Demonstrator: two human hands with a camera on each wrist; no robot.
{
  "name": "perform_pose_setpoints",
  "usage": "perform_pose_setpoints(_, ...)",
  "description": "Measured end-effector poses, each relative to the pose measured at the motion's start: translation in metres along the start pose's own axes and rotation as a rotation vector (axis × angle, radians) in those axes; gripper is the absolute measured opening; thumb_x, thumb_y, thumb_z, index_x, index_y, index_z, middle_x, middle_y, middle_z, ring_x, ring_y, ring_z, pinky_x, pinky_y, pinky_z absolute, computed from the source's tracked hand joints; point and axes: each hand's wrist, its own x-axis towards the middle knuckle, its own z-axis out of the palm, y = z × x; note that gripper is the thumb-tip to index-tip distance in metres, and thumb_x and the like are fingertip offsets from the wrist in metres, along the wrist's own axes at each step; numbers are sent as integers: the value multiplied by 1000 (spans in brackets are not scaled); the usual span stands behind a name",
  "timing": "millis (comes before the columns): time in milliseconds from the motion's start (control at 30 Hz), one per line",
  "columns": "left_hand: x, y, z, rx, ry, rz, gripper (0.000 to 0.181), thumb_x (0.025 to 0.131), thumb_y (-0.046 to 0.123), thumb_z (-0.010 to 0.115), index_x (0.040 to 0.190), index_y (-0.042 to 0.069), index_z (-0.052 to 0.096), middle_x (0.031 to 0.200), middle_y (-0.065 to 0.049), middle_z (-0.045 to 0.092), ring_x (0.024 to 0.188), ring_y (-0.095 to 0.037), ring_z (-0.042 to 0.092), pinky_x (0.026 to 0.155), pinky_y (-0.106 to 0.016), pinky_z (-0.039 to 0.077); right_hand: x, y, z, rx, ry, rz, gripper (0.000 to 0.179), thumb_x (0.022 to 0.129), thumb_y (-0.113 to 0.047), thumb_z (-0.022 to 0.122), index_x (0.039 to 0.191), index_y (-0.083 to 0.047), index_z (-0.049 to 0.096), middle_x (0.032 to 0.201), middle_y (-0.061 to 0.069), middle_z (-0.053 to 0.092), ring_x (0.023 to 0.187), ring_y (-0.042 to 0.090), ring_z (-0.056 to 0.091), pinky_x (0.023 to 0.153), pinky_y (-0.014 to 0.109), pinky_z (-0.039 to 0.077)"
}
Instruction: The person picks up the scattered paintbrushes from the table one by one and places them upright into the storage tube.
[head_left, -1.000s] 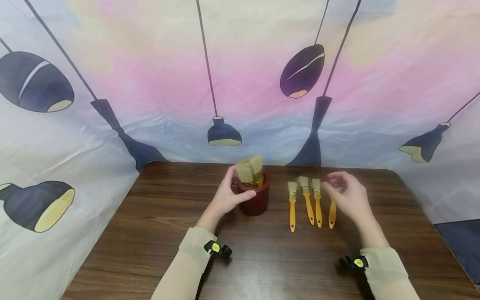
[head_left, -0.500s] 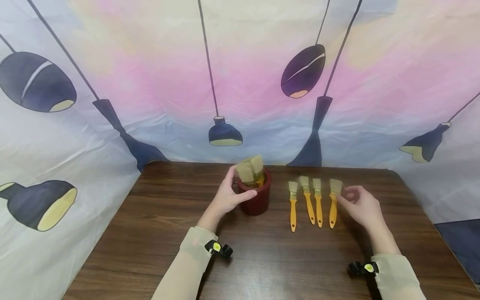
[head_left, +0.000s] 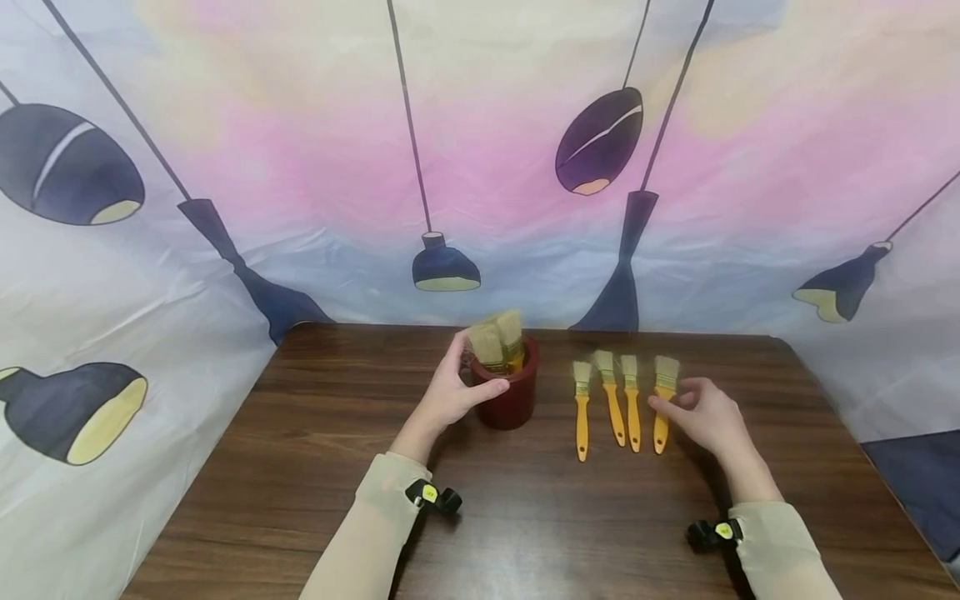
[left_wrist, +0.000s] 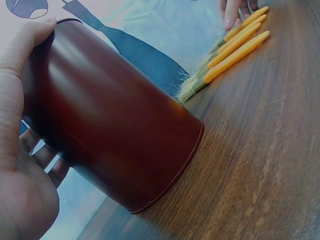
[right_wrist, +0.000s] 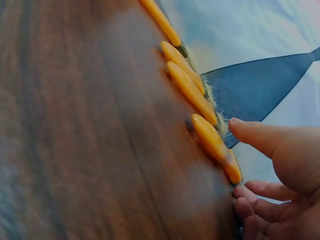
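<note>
My left hand (head_left: 448, 392) grips a dark red cup (head_left: 510, 407), its thumb over the near rim and its fingers round the far left side. Paintbrushes (head_left: 491, 343) stand bristles-up inside the cup; their handles are mostly hidden. To the right, several paintbrushes with orange handles lie in a row, bristles pointing away. My right hand (head_left: 708, 414) is at the rightmost paintbrush (head_left: 662, 417), thumb and fingers spread on either side of it. In the right wrist view the thumb is apart from that brush's orange handle (right_wrist: 210, 137), and the fingertips are close beside it.
The brown wooden table (head_left: 540, 517) ends at a cloth backdrop (head_left: 315, 167) printed with dark lamps. Left of the rightmost brush lie a pair of close-set brushes (head_left: 632, 417) and a separate brush (head_left: 582, 425).
My right hand drew back right and toward me from the rightmost brush, then came left to it again, its thumb now over the brush. My left hand keeps its hold on the cup.
</note>
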Motion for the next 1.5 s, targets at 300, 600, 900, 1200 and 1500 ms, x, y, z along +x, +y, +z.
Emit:
perform_pose_setpoints(300, 0, 1, -1, 2, 8, 0, 92, 87, 31, 93, 164, 24, 42, 154, -9, 54, 144, -32, 50, 120, -67, 35, 4, 7, 1, -25, -22, -33, 76, 104, -41, 74, 148, 15, 49, 116, 30, 70, 102, 45, 69, 86, 61, 56)
perform_pose_setpoints(600, 1, -1, -1, -8, 5, 16, 92, 87, 32, 93, 163, 22, 43, 155, -10, 54, 145, -33, 49, 120, -67, 35, 3, 6, -4, -8, -6, 4, 65, 109, -37, 67, 148, 13, 51, 123, 34, 69, 108, 51, 66, 86, 62, 57)
perform_pose_setpoints(900, 2, 0, -1, -6, 4, 24, 94, 86, 36, 93, 163, 22, 42, 155, -11, 54, 144, -35, 50, 119, -68, 37, 4, 7, -2, -5, 5, 11, 65, 108, -36, 69, 147, 14, 52, 113, 28, 70, 93, 38, 67, 77, 54, 57)
perform_pose_setpoints(1200, 2, -1, 0, -9, 5, 27, 92, 86, 31, 93, 163, 22, 43, 155, -10, 54, 145, -34, 49, 120, -67, 36, 4, 7, -1, -12, 12, -12, 61, 110, -31, 66, 148, 14, 48, 114, 30, 68, 85, 34, 66, 66, 43, 53)
perform_pose_setpoints(1500, 1, -1, 1, 4, 1, 14, 93, 86, 34, 93, 163, 22, 42, 155, -10, 54, 143, -34, 50, 119, -67, 38, 2, 10, -3, 55, 2, 12, 62, 113, -31, 59, 150, 17, 43, 124, 35, 63, 92, 40, 67, 70, 47, 56)
